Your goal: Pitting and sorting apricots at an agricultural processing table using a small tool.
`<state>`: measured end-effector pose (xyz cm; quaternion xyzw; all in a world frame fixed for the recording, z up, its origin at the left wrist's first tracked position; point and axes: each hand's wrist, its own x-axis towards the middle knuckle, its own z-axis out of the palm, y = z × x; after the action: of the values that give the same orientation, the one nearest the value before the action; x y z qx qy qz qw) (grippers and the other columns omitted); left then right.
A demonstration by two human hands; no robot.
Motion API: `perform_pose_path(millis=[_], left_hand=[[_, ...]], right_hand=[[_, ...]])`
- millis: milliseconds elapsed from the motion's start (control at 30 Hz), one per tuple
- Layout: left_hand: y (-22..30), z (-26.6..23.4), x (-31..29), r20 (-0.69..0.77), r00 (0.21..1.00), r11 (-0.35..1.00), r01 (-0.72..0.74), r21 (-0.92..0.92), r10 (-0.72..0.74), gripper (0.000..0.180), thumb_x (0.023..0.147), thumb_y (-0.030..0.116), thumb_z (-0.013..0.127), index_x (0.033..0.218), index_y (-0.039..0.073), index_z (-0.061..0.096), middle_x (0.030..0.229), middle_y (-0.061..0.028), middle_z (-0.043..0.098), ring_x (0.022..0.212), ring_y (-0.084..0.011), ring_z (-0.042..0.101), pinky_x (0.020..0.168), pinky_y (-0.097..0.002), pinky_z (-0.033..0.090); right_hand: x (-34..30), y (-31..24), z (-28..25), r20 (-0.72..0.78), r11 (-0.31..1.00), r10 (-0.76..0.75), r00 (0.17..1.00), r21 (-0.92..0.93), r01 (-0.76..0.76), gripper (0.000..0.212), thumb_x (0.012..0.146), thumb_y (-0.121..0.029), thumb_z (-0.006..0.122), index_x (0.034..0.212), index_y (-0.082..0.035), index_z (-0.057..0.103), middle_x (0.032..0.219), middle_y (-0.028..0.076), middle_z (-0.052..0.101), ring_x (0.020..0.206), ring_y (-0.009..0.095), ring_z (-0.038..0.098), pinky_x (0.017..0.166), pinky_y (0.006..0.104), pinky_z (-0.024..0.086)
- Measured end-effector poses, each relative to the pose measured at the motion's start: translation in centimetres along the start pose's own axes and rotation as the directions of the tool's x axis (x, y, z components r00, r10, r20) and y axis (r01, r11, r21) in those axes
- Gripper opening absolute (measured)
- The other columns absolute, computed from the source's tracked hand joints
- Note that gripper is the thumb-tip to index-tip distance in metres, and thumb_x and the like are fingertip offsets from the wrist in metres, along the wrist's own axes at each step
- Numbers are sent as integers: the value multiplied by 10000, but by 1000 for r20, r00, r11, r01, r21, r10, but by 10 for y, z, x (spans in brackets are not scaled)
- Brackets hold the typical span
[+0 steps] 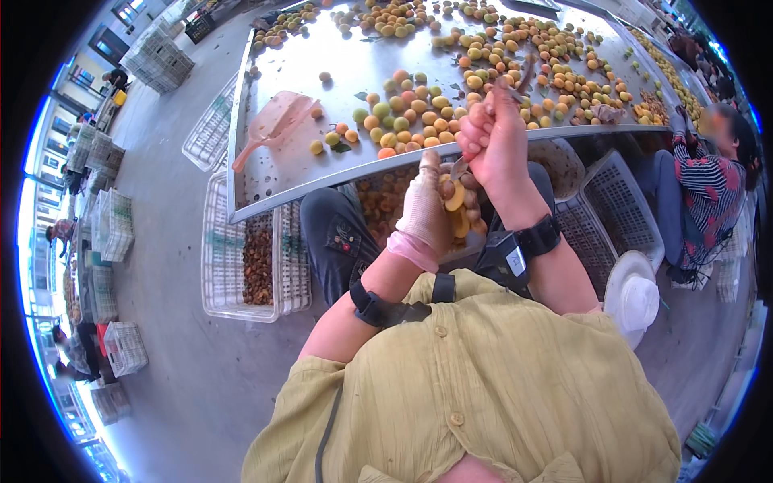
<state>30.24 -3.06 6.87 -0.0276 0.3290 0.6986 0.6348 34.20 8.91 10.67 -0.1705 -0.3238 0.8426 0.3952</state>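
Note:
My left hand (423, 205), in a pale knit glove with a pink cuff, is closed around a cut-open apricot (457, 211) with yellow flesh. The bare fingertips curl round its right side. Just above, my right hand (495, 133) grips a small metal tool with a rounded, spoon-like tip (459, 168) and a bit of red near it. That tip is close to the fruit; whether it touches cannot be made out. A brownish curved piece (527, 74) sticks up beyond my right fist. Both hands are above my lap, at the near edge of the metal table (282, 189).
Many whole apricots (403, 121) are spread over the table, with a pink scoop (278, 125) at its left. A white crate (258, 249) holding brown pieces stands left of my knees. More crates (616, 201) and a seated person (708, 185) are on the right.

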Motion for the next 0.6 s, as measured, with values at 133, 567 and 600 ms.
perform_pose_path(millis=[133, 567, 600], left_hand=[[0, 6, 0, -117, 972, 979, -199, 50, 203, 532, 1013, 599, 409, 979, 103, 597, 761, -40, 604, 633, -186, 604, 594, -340, 540], [-6, -1, 11, -84, 996, 996, -39, -86, 32, 393, 1032, 455, 457, 770, 163, 479, 706, -24, 527, 598, -199, 537, 537, -359, 428], [-4, -3, 8, -23, 998, 993, 48, -110, -51, 391, 1033, 446, 450, 762, 165, 475, 704, -25, 530, 600, -198, 538, 543, -362, 424]], right_hand=[[-6, 1, 5, -57, 988, -75, 996, -138, 67, 473, 969, -515, 596, 715, -164, 409, 568, -57, 299, 436, 69, 293, 403, 248, 225], [-16, 13, 2, 58, 988, 15, 998, -157, -5, 475, 974, -509, 593, 702, -163, 414, 548, -43, 320, 421, 74, 292, 392, 250, 211], [-17, 11, 3, 67, 987, 20, 998, -162, -9, 480, 971, -513, 593, 699, -163, 411, 546, -42, 315, 421, 73, 288, 393, 250, 210]])
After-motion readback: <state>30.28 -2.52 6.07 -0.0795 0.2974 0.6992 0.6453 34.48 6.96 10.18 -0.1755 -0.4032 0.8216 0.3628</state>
